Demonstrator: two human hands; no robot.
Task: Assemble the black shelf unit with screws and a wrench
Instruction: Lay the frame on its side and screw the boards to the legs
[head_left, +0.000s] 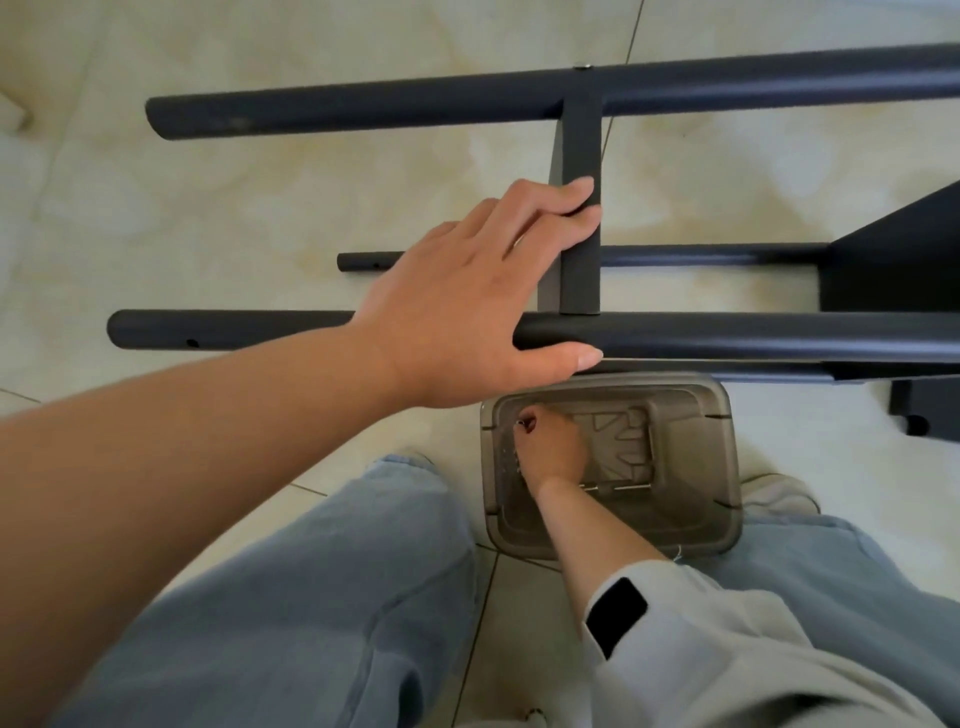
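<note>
The black shelf unit (727, 338) lies on its side on the tiled floor, its round tubes running left to right. A flat black crossbar (579, 140) joins the far tube (363, 106) to the near tube. My left hand (467, 301) rests on the frame, fingers over the crossbar and thumb under the near tube. My right hand (550, 447) reaches down into a translucent grey box (722, 467) on the floor below the frame and pinches a small metal screw (521, 425) at its fingertips. No wrench is in sight.
A silver bolt head (584, 66) sits on top of the far tube above the crossbar. A thinner black tube (701, 254) and a black panel (893, 275) lie to the right. My legs in blue jeans (311, 597) fill the lower view.
</note>
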